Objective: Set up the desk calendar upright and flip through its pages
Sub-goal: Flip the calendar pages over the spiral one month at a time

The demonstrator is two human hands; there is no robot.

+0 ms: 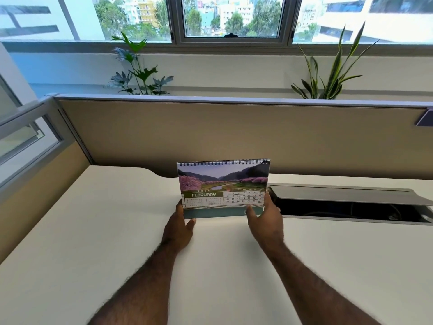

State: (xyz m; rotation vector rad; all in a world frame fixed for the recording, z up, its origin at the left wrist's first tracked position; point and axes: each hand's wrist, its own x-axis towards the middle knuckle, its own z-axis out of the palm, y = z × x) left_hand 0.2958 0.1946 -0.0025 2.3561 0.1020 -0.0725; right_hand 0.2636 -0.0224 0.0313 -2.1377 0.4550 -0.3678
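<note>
Head view: the desk calendar (223, 188) stands upright on the desk (117, 231), just left of the open cable tray (346, 202), both hands (179, 225) (266, 218) loosely gripping its 2 lower corners; setup appears done, flipping February's page over the spiral binding judged next.

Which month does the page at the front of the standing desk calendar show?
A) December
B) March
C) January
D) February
D: the desk calendar stands on the desk, and its front page reads FEBRUARY in white letters on a green band under the landscape photo.
</note>
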